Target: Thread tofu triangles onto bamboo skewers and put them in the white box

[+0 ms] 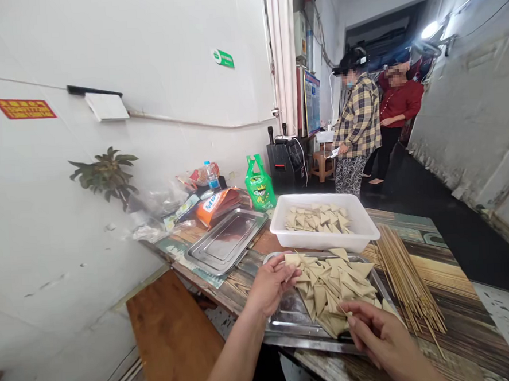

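My left hand [272, 282] rests on the left rim of a metal tray [288, 320], fingers curled and pinching a tan tofu triangle [291, 260] at the edge of the pile. The tray holds a heap of tofu triangles [333, 289]. My right hand [378, 335] sits at the tray's near right corner, fingers pinched on a thin bamboo skewer [343, 310] whose tip points into the pile. A bundle of bamboo skewers [406, 279] lies on the table to the right of the tray.
A white plastic tub [360, 230] with more tofu triangles stands behind the tray. An empty steel tray [225, 241], a green bag [259, 185] and packets lie at left. A wooden bench [172, 333] is below left. Two people stand in the passage [360, 126].
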`<state>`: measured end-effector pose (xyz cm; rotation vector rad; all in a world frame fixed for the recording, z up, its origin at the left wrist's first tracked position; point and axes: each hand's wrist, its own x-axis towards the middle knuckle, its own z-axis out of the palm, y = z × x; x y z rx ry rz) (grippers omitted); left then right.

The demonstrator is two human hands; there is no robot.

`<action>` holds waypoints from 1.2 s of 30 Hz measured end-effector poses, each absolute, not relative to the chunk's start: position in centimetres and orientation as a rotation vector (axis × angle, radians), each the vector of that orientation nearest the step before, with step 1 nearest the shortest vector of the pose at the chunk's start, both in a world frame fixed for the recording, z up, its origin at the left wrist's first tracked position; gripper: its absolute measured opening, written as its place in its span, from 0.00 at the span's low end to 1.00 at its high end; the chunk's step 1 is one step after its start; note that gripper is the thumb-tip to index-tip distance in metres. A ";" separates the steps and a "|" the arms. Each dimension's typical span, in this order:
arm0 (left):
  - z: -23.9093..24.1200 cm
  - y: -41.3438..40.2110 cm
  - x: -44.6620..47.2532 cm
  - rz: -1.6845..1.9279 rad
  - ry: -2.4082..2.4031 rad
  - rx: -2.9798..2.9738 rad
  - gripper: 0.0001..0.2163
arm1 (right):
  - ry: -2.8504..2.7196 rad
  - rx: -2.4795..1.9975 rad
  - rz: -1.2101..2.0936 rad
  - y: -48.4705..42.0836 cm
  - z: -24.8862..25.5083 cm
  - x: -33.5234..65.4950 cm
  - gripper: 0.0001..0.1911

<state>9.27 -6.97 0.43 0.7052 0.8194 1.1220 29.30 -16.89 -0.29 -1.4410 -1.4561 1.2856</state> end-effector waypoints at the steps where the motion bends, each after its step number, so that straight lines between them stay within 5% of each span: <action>1: 0.4 -7.0 9.3 1.129 0.804 0.652 0.14 | -1.459 -1.444 1.283 -16.9 -0.4 29.3 0.22; 24: -0.5 -8.3 11.6 1.079 0.759 0.577 0.10 | -1.563 -1.442 1.345 -17.3 -0.7 28.9 0.27; 36: 1.2 -9.2 12.8 1.131 0.793 0.530 0.09 | -1.571 -1.419 1.076 -16.8 -0.7 29.7 0.23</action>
